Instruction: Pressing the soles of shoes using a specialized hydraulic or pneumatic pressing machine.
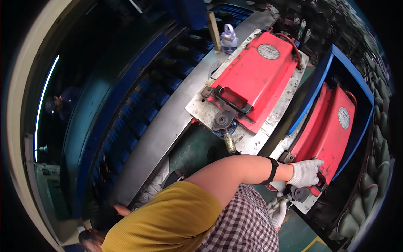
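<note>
My left arm, in a yellow sleeve, reaches across to the nearer red machine cover (345, 145) at the right. In a white knitted glove, my left hand (305, 173) is closed over the black handle (322, 183) at the cover's front end; one finger lies extended on the red surface, and part of the grip is hidden. Lower down, my right hand (278, 215), also gloved, is partly covered by my body. It is closed round a worn lever grip (275, 204) beside a dark round clamp knob (299, 193).
A second red-covered machine (262, 77) stands to the left, with its own black handle and lever grip (229, 143). Blue panels (352, 63) frame the nearer machine. A metal ledge (159, 143), a clear jug (228, 40) and rows of grey-green padded pieces (367, 180) surround them. Another person (90, 237) appears lower left.
</note>
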